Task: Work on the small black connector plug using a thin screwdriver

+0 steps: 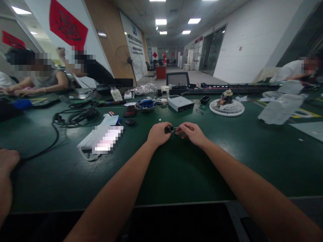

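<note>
My left hand [158, 135] is closed around a small black cylinder [169, 129], whose round open end faces right, toward my other hand. My right hand [191, 133] pinches a thin, light-coloured pin-like piece [176, 127] that points left at that open end. Whether the piece touches the cylinder I cannot tell. A small dark bit shows under the right fingertips, too small to name. Both hands are just above the green tabletop [174, 174], near its middle.
Beyond my hands are a grey drive box [180, 103], a white fan grille [227, 108] and a bowl [145, 105]. A phone [107, 139], a face mask [87, 140] and cables [75, 116] lie left. Another person's hand [8, 161] rests at the left edge.
</note>
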`<state>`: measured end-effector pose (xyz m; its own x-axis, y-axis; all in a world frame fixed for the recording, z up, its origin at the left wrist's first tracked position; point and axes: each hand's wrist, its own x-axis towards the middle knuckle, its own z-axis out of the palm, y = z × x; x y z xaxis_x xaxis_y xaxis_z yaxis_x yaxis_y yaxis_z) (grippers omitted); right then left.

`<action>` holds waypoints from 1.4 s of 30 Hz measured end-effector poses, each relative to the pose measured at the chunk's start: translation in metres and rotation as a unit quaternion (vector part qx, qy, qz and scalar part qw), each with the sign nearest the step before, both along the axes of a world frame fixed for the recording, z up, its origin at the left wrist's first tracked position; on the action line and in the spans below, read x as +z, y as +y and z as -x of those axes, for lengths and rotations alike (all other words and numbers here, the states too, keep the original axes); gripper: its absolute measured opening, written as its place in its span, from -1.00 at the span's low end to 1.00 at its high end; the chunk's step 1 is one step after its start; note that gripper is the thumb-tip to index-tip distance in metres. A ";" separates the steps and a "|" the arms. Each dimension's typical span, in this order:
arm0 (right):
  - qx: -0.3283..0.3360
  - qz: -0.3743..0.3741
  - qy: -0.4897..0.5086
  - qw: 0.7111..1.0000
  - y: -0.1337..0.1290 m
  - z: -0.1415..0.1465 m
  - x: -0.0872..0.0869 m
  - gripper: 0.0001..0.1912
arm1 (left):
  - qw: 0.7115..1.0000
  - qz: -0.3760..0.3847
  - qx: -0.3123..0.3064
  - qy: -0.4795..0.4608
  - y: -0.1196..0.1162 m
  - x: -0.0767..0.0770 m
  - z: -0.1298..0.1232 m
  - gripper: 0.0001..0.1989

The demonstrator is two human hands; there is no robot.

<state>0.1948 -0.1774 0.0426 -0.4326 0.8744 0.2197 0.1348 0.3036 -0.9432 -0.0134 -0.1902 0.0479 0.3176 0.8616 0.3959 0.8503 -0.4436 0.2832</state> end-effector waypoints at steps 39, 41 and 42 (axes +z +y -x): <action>-0.007 -0.198 -0.095 0.976 -0.012 0.003 0.009 -0.75 | 1.000 -0.017 -0.014 0.006 0.005 -0.007 -0.001 -0.72; -0.027 -0.207 -0.104 0.972 -0.011 0.001 0.010 -0.76 | 1.000 -0.022 -0.012 0.001 0.005 -0.007 -0.001 -0.73; -0.033 -0.205 -0.110 0.972 -0.010 -0.001 0.010 -0.75 | 1.000 -0.025 -0.010 -0.002 0.005 -0.007 -0.001 -0.73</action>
